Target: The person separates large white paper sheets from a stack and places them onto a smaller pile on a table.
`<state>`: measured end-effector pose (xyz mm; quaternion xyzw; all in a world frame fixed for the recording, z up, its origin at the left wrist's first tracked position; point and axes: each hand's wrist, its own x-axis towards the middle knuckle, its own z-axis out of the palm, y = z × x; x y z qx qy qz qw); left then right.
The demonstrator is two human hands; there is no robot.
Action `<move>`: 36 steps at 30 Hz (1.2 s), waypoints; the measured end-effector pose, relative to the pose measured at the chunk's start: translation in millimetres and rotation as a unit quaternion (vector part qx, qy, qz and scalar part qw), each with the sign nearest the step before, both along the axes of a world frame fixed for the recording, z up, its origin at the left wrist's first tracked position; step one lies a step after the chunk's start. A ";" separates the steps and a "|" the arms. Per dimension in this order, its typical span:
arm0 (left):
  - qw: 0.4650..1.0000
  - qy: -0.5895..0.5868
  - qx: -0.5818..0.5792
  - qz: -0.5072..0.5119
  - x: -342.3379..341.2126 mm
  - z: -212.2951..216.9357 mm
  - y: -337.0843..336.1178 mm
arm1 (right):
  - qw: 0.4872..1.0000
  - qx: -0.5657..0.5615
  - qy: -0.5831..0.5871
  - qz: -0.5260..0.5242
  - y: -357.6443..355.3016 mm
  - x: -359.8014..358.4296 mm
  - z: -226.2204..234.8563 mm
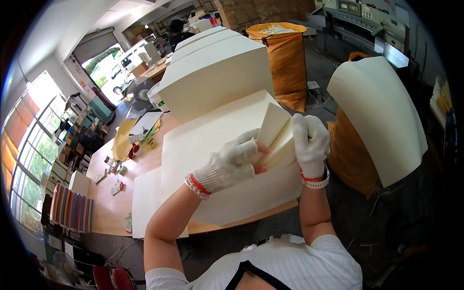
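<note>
Large cream paper sheets [203, 128] lie in a stack on the table in front of me. Their right-hand part is bent up, and the lifted sheets [280, 150] fan apart between my hands. My left hand [232, 162], in a white knit glove with bare fingertips, is closed on the left side of the lifted sheets. On the right, my right hand [310, 142], gloved too, has its fingers curled tight at the sheets' outer edge. A red band shows at each wrist, and a white watch on the right one.
Behind the sheets rises a tall block of paper [217, 72]. Orange sacks [290, 63] stand to the right, one under a curved paper sheet [382, 116]. Tape rolls and a spare glove [117, 187] lie on the table's left, near a fan [138, 94]. A person [179, 36] stands far back.
</note>
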<state>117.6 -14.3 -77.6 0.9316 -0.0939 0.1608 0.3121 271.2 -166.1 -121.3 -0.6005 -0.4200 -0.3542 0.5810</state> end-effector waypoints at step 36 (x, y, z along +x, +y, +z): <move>0.999 -0.020 0.049 -0.001 1.3 4.4 -4.8 | 1.000 -0.011 -0.009 -0.004 -2.2 -0.8 -0.7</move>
